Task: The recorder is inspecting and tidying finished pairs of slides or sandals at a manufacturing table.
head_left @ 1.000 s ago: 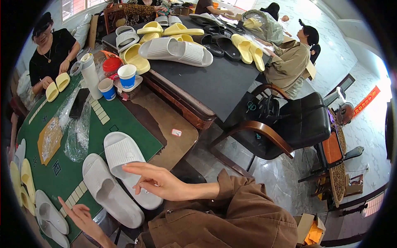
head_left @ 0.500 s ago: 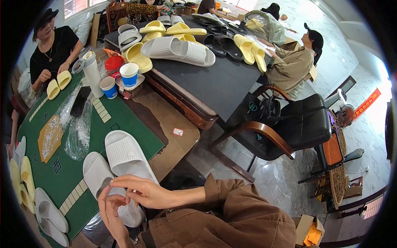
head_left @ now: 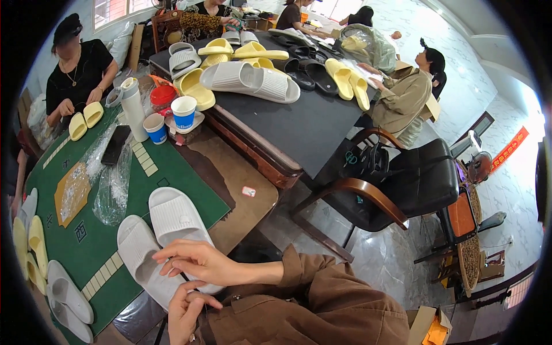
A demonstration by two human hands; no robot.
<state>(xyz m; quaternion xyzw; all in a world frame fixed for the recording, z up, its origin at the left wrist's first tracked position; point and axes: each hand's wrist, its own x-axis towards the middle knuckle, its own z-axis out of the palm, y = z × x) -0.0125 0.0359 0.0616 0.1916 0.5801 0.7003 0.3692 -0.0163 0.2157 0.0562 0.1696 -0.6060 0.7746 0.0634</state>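
Note:
A pair of light grey slippers lies at the near edge of the green table, toes pointing away from me. My right hand [head_left: 201,263] hovers over them, palm down, with loosely bent fingers a little apart above the left slipper [head_left: 140,253]. Its wrist covers the heel part of the right slipper [head_left: 174,213]. Just below, my left hand [head_left: 188,310] is raised beside the left slipper's heel, its fingers half curled and apart. I see nothing in either hand.
On the green table [head_left: 167,201] are a phone [head_left: 116,144], clear plastic bags [head_left: 112,192], paper cups [head_left: 184,113] and more slippers [head_left: 69,299]. A person [head_left: 80,75] sits across it. A dark table [head_left: 259,123] bears several slippers; a black armchair [head_left: 425,178] stands at right.
My hands were close together at the fingertips; now they are apart. The left hand has moved right and down, and the right fingers have spread a little. The slippers stay put.

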